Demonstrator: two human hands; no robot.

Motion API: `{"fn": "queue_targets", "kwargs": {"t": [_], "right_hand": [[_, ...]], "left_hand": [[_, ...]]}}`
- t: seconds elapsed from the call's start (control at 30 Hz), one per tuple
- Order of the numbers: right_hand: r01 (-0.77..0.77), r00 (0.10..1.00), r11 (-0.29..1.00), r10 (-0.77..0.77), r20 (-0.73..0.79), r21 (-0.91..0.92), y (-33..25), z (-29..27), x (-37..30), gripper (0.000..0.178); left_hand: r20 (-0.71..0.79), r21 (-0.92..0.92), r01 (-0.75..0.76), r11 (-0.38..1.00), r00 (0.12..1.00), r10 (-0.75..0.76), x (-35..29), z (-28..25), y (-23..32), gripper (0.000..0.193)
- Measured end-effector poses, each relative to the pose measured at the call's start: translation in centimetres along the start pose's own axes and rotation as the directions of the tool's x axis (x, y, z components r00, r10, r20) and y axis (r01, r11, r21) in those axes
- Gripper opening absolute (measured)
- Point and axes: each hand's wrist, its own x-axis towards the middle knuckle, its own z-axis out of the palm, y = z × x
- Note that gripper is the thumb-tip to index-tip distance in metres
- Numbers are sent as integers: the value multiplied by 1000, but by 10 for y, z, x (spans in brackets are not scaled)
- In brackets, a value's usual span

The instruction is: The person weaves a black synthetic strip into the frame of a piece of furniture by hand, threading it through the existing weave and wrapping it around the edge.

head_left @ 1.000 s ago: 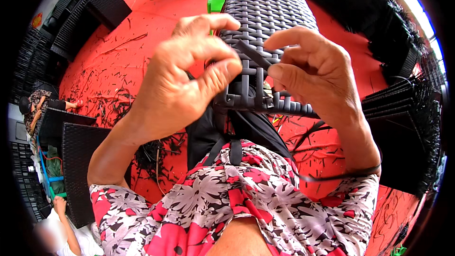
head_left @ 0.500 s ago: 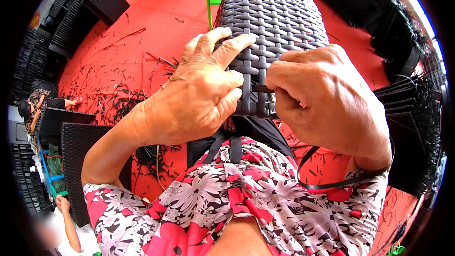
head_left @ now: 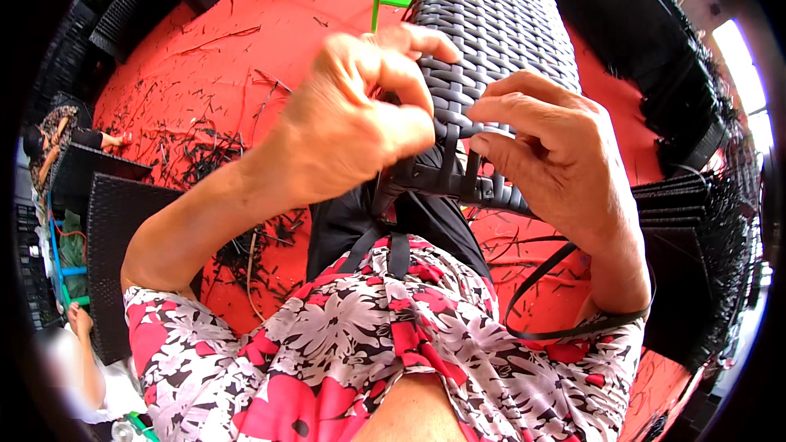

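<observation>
- Now, I watch the left hand [head_left: 344, 127] through motion blur: its fingers curl with the thumb close to them, but I cannot tell whether it grips anything.
- I see the right hand [head_left: 565, 147] half curled, thumb and index fingertips near each other; I cannot tell whether a strand sits between them.
- The grey wicker piece [head_left: 499, 24] stretches away in front of the person, its near end between the hands loosely woven.
- I see a thin black strip [head_left: 534, 277] looping beside the right forearm.
</observation>
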Motion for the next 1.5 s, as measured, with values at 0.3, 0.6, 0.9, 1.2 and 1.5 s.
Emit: {"fn": "queue_targets", "kwargs": {"t": [0.3, 0.6, 0.9, 1.2, 1.5], "right_hand": [[-153, 988, 895, 140, 63, 419, -22, 11, 15, 17], [-161, 932, 693, 341, -123, 702, -2, 3, -15, 30], [-201, 914, 930, 291, -283, 307, -1, -6, -42, 44], [-47, 964, 999, 52, -261, 25, -7, -6, -44, 27], [14, 996, 984, -30, -88, -180, -5, -8, -50, 22]], "left_hand": [[-169, -118, -401, 909, 910, 379, -14, -26, 26, 11], [-324, -193, -89, 977, 946, 23, -56, 41, -69, 8], [-251, -446, 15, 895, 958, -141, -35, 75, -64, 12], [2, -526, 301, 795, 936, -353, -5, 67, -58, 20], [40, -559, 376, 739, 902, -429, 4, 65, -59, 17]]}}
